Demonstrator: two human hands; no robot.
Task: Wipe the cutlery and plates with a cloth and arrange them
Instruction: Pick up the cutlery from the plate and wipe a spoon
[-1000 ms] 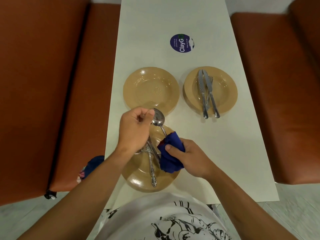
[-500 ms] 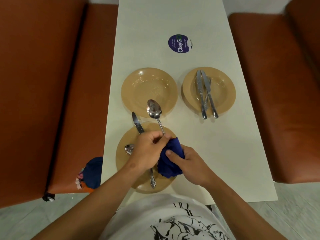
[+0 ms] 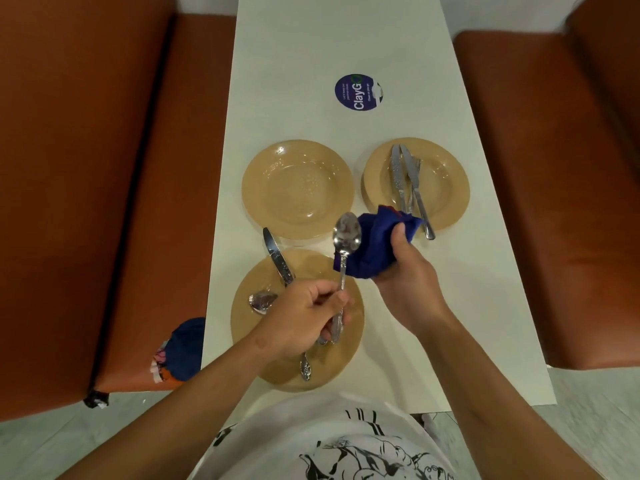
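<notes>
The left hand [image 3: 304,317] gripped the handle of a spoon [image 3: 344,251], fingers curled round it, holding it with the bowl pointing away from the person. The right hand [image 3: 408,285] clutched a bunched blue cloth [image 3: 375,244], which lay against the right side of the spoon's bowl. Both were held above the near plate [image 3: 349,344], a tan plate at the near end of the white counter [image 3: 311,64]. On that plate rested a knife [image 3: 277,258], its blade reaching out past the far rim, and a second spoon [image 3: 261,301] whose bowl showed at the left while its handle end emerged below the left hand. Beyond it sat an empty plate [image 3: 298,188], and to its right a third plate [image 3: 446,181] carrying a pair of knives [image 3: 405,181] side by side, with what looked like a fork partly hidden under them. A round purple sticker [image 3: 358,92] lay farther up the counter. Orange benches [image 3: 104,168] flanked the counter, and a dark blue bundle [image 3: 183,348] lay on the left one
</notes>
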